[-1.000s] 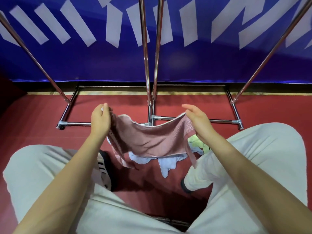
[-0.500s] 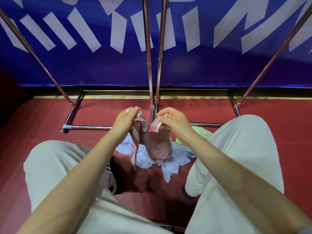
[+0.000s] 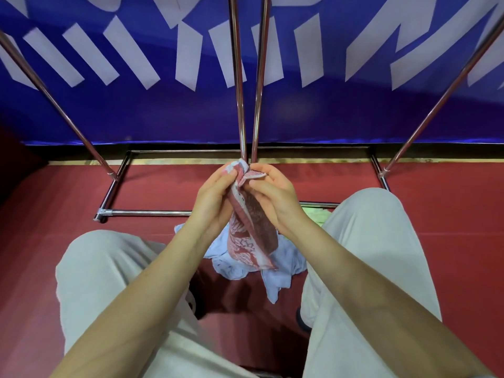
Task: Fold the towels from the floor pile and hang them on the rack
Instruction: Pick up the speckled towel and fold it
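Note:
A pink patterned towel (image 3: 252, 236) hangs folded in half between my hands, in front of my knees. My left hand (image 3: 211, 199) pinches its top corners from the left, and my right hand (image 3: 272, 196) pinches them from the right; the two hands nearly touch. Below it on the red floor lies the pile: a light blue towel (image 3: 231, 266) and a pale green one (image 3: 317, 215) partly hidden behind my right knee. The chrome rack (image 3: 242, 77) rises just beyond my hands, its two middle poles close together.
The rack's base bars (image 3: 147, 213) lie on the red floor, with slanted side poles (image 3: 54, 105) at left and right. A blue banner with white stripes (image 3: 313, 50) covers the wall behind. My knees in light trousers flank the pile.
My hands came together from wide apart, folding the spread pink towel in half, and rose slightly toward the rack's middle poles.

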A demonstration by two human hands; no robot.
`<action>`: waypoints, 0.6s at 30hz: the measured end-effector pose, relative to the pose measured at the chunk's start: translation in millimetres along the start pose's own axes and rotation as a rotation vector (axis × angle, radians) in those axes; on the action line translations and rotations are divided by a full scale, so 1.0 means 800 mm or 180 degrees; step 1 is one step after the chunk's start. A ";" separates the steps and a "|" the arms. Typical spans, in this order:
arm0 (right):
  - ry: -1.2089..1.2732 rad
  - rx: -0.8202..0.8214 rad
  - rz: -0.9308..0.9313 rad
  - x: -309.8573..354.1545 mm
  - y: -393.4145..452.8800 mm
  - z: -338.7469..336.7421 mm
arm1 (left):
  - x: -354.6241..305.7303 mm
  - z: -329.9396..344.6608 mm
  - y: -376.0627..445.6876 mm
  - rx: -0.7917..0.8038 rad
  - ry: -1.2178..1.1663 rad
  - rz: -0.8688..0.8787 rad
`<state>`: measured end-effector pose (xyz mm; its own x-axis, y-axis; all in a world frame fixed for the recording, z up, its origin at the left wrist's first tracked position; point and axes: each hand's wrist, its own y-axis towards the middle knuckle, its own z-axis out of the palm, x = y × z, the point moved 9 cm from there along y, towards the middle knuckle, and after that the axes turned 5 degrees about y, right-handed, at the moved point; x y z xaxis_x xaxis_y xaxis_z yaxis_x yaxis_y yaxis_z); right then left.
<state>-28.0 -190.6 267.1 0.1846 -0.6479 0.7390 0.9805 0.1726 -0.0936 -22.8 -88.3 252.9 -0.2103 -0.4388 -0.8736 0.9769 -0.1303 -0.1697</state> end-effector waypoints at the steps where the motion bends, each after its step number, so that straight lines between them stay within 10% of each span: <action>1: 0.0074 0.0088 0.0007 0.000 0.001 0.003 | -0.001 0.000 0.001 -0.0029 -0.0031 -0.0004; 18: -0.1853 -0.0202 -0.0569 0.040 0.002 -0.016 | 0.032 -0.001 -0.005 -0.0375 -0.0136 -0.0495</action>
<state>-19.6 -220.5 282.0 -0.0323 -0.1480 0.9885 0.9983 0.0425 0.0390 -31.8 -98.3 230.3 -0.3581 -0.4591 -0.8130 0.9298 -0.0957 -0.3555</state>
